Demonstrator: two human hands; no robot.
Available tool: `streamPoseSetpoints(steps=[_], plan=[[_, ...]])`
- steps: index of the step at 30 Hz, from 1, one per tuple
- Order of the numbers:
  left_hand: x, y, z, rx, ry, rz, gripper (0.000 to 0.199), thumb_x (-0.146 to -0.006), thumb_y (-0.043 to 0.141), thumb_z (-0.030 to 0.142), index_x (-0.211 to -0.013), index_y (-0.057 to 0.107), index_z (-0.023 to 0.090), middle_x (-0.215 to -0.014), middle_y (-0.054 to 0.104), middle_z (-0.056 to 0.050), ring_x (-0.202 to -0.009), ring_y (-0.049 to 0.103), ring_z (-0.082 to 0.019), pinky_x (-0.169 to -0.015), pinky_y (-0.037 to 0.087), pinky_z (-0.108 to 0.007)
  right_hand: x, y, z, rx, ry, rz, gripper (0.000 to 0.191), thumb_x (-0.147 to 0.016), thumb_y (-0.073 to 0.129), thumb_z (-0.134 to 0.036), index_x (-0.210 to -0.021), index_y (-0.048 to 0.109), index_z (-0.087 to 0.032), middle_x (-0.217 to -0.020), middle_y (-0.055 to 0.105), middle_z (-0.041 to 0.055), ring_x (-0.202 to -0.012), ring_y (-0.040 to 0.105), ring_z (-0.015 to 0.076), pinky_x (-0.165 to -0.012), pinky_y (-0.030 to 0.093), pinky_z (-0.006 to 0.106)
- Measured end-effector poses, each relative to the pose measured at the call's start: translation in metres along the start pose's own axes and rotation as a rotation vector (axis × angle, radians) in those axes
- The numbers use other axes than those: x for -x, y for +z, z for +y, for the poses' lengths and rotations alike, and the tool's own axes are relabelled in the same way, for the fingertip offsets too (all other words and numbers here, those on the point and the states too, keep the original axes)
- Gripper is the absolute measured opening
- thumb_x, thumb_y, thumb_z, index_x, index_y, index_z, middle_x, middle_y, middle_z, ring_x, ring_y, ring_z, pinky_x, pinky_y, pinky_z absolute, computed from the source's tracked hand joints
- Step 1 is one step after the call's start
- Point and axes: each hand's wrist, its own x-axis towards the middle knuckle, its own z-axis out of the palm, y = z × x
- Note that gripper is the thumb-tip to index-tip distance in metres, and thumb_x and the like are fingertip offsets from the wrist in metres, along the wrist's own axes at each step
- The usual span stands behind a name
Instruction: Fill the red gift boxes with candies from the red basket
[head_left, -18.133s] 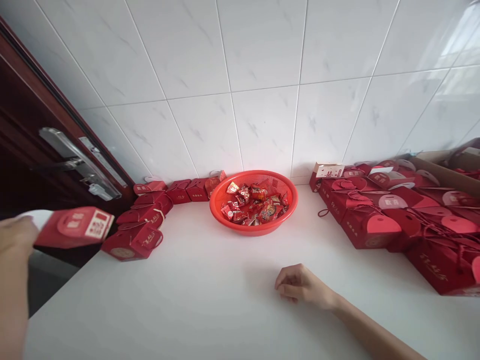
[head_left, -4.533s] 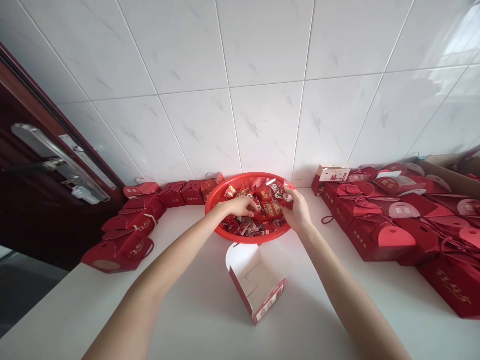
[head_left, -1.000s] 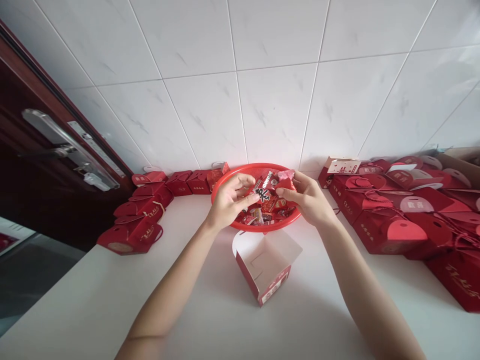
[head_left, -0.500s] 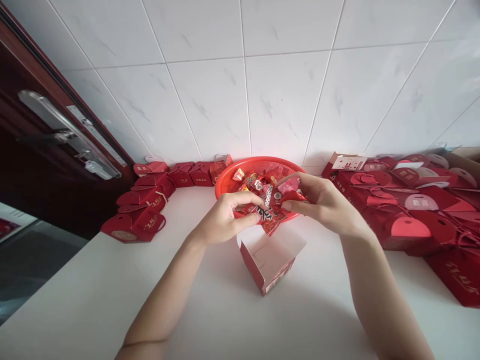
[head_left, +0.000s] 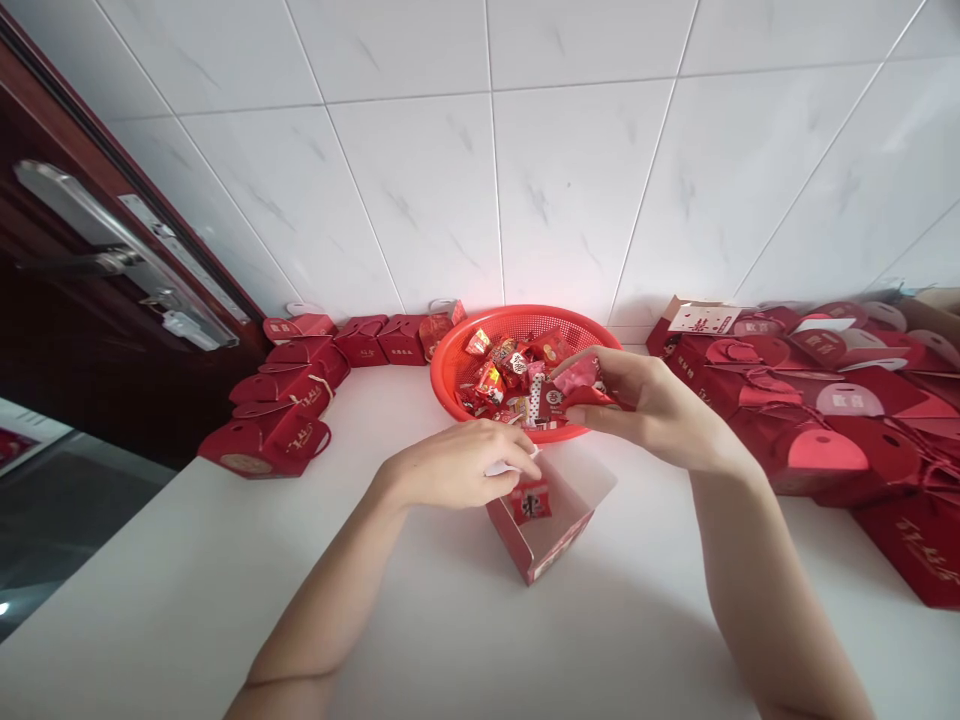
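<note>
My left hand [head_left: 465, 465] is over the open red-and-white paper box [head_left: 555, 535], fingers bent and closed at the tips. A red candy packet [head_left: 531, 503] with dark and white print hangs at those fingertips, inside the mouth of the box. My right hand [head_left: 652, 405] stays at the right rim of the orange-red plastic basket [head_left: 450, 365], its thumb and fingers closed on several wrapped candies, among them a pink one [head_left: 579, 376]. More wrapped candies [head_left: 491, 382] lie in the basket behind my hands.
Closed red gift boxes [head_left: 262, 440] stand in a row along the table's left side and the wall. Many more red boxes [head_left: 795, 450] are crowded on the right. The white table [head_left: 420, 630] meets a tiled wall, and a dark door with a metal handle [head_left: 120, 255] is at the left.
My left hand has come down from the basket to the box, bringing the red candy packet into its opening. My right hand has stayed nearly still with its candies.
</note>
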Motion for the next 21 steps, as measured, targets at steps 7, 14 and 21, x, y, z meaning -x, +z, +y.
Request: streamPoseSetpoints(steps=[7,14,21], plan=[[-0.0006,-0.0028,-0.0006,0.251,-0.003,0.316,0.022,-0.091,0.066,0.033,-0.106,0.076,0.021,-0.103,0.077,-0.005,-0.094,0.071,-0.023,-0.081,0.056,-0.031,-0.0003,0.0014,0.0010,-0.049,0.064,-0.033,0.016,-0.085,0.073,-0.036,-0.091,0.068,-0.022,-0.086,0.066,0.0036,-0.077,0.060,0.0198,-0.066,0.051,0.032],[-0.0064,-0.0017,0.0025,0.504,-0.034,0.527,0.030,-0.092,0.066,0.040,-0.109,0.075,0.017,-0.102,0.077,-0.008,-0.093,0.072,-0.024,-0.081,0.059,-0.033,-0.0021,0.0033,0.0049,-0.101,0.111,-0.062,0.021,-0.085,0.073,-0.037,-0.097,0.066,-0.021,-0.085,0.064,0.0027,-0.075,0.058,0.0182,-0.061,0.048,0.030],[-0.0049,-0.0025,0.0026,0.361,-0.040,0.516,0.016,-0.090,0.065,0.029,-0.092,0.076,0.017,-0.093,0.076,-0.005,-0.088,0.070,-0.022,-0.077,0.055,-0.029,-0.0021,-0.0002,0.0041,-0.164,0.092,0.000,0.017,-0.088,0.071,-0.036,-0.091,0.065,-0.019,-0.085,0.065,0.0034,-0.075,0.060,0.0173,-0.065,0.051,0.030]])
